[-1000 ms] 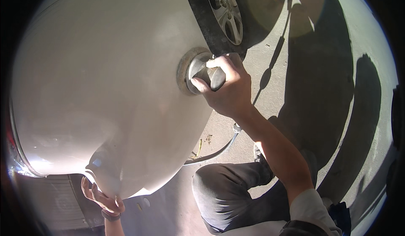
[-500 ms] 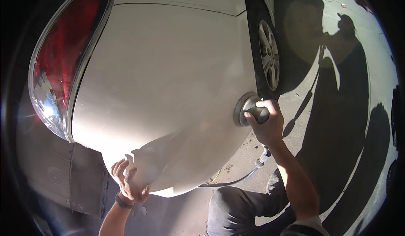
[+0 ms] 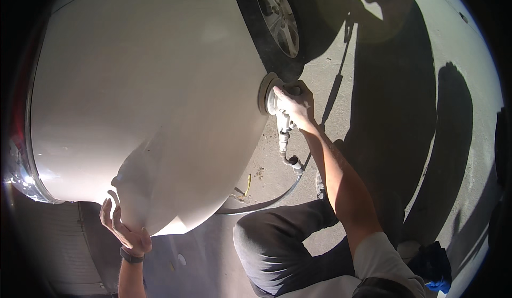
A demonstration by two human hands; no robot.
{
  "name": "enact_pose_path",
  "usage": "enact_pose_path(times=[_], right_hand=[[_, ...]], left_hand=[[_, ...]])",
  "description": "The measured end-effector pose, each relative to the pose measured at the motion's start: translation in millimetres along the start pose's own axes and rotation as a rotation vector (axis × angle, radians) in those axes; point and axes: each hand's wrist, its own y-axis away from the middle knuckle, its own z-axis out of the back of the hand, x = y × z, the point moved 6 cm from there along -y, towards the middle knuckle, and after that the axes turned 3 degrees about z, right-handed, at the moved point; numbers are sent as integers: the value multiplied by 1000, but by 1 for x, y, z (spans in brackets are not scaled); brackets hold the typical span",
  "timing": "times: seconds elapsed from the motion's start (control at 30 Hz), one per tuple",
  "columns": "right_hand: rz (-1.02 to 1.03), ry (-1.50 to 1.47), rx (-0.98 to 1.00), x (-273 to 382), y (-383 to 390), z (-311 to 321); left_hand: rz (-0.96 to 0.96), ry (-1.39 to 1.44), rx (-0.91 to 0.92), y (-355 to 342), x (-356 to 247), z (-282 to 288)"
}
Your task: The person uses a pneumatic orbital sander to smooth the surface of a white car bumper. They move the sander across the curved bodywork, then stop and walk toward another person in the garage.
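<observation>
My right hand (image 3: 298, 103) is closed round the top of a round-padded air sander (image 3: 269, 94). The sander's pad lies against the edge of the pale car bumper (image 3: 160, 95), just below the wheel arch. From its lower side, a metal fitting (image 3: 283, 141) leads into a dark air hose (image 3: 261, 207). My left hand (image 3: 126, 233), with a dark band at the wrist, rests with fingers spread at the bumper's near left corner. Nothing shows in it. Part of its palm side is hidden against the bumper.
A spoked wheel (image 3: 278, 16) sits in the arch beyond the sander. The red and clear tail light (image 3: 24, 162) borders the panel at left. My bent knee (image 3: 266, 236) is below the hose. Dark shadows (image 3: 394, 95) cover much of the concrete at right.
The car now appears farther left in the view. My right hand and the sander have turned, showing more of the hose fitting. My left hand stays at the bumper corner.
</observation>
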Motion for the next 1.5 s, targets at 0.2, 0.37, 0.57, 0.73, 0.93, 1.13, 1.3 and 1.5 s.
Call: enact_pose_path(times=[0.2, 0.37, 0.57, 0.73, 0.93, 1.13, 1.3, 1.5], right_hand=[[-518, -232, 75, -122, 108, -6], [-639, -135, 12, -157, 199, 36], [-354, -12, -257, -125, 178, 100], [8, 6, -115, -46, 136, 61], [761, 346, -24, 68, 190, -52], [872, 293, 186, 63, 270, -81], [823, 367, 29, 9, 142, -23], [-23, 521, -240, -57, 26, 67]], left_hand=[[14, -36, 8, -10, -2, -4], [-23, -57, -30, -19, -11, -4], [-38, -42, -17, -23, -17, -3], [-15, 25, 13, -19, -12, -2], [-1, 95, 26, -10, -3, -1], [36, 144, 53, 3, 3, 6], [44, 40, 113, 13, 7, 10], [-87, 130, 114, 7, -1, -3]])
